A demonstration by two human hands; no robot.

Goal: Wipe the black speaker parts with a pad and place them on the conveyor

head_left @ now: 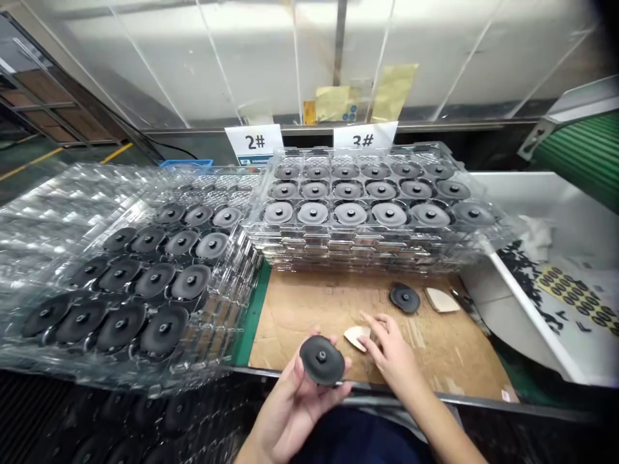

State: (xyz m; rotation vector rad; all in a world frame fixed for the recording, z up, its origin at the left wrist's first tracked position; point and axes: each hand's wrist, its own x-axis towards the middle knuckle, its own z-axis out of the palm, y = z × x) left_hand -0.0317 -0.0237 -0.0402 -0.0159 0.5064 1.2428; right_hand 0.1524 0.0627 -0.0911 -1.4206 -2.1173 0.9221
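A black oval part (322, 361) with a small raised centre rests in my left hand (304, 393), its fingers wrapped round the edge. Just to the right, my right hand (389, 348) pinches a small cream-coloured pad (356, 336) between thumb and fingers, low over the brown board (294, 303). Another black oval part (405, 298) lies on the board beyond my right hand. Beside it sits a larger cream piece (442, 300).
Clear stacked trays (367, 241) of black parts stand behind the board, and more trays (193, 316) stand at left. A white bin (532, 328) at right holds small black bits and a yellow sticker sheet (575, 296). Signs read 2# and 3#.
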